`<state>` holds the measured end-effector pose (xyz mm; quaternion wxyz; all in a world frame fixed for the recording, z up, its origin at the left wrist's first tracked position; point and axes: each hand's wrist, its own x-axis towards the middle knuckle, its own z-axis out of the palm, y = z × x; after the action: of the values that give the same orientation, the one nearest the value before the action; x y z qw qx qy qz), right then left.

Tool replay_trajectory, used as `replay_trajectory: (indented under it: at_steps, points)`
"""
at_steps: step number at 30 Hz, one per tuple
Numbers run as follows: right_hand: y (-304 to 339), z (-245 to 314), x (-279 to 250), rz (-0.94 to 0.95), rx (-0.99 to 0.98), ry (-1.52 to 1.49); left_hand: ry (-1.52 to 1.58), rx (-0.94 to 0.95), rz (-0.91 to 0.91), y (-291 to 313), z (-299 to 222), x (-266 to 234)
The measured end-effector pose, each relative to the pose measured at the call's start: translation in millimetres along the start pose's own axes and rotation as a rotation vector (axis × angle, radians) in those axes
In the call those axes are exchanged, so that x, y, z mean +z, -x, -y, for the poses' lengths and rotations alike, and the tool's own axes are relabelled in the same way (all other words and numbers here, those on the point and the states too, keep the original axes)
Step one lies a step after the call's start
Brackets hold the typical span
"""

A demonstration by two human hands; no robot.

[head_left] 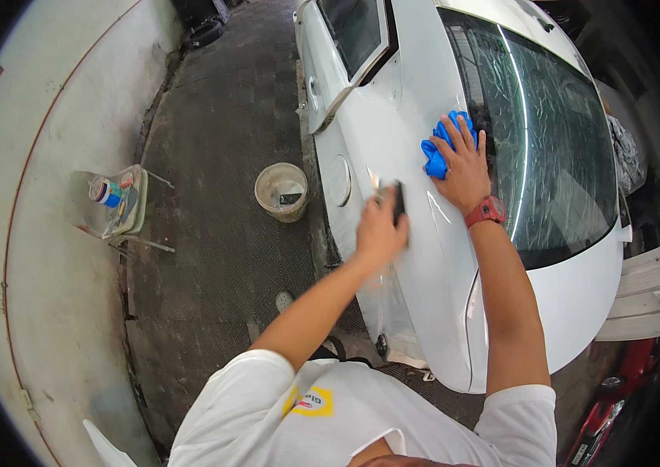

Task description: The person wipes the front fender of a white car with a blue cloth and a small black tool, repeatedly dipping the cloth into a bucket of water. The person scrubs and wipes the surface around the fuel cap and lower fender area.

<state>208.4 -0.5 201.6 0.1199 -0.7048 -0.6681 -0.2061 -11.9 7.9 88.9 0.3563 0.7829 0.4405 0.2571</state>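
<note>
A yellow patch (316,402) with dark lettering marks the person's white shirt (256,416); a blue-and-white tub (104,192) sits on a chair (137,210) by the wall, its print too small to read; the white car (439,268) fills the centre and right, smooth and pale with bright reflections along its rear side panel; the left hand (379,233), blurred, grasps a dark block (400,204) at that panel, near the round fuel flap (338,180); the right hand (466,171), below it a red wristwatch (486,211), lies fingers spread over a bunched blue cloth (436,160) beside the rear window (556,171); whether it grips the cloth, I cannot tell; a pale bucket (270,205) stands on the dark floor (205,280).
</note>
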Motion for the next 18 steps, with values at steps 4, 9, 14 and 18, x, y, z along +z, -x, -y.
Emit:
replay_trajectory:
  at_steps: [4,9,14,18]
  points:
    - [0.4,10.2,-7.4,0.024,-0.004,-0.016,0.050,-0.199,-0.075,-72.7,30.7,-10.2]
    - [2.5,2.9,-3.1,0.025,0.011,0.000,-0.071,0.199,0.060,28.8,-29.5,6.7]
    - [-0.9,9.6,-5.0,0.004,-0.020,-0.008,0.035,-0.130,-0.061,-62.3,12.4,-6.8]
    - [-0.3,6.9,-8.3,0.030,0.010,0.001,-0.003,-0.044,-0.010,-34.4,-15.4,-4.7]
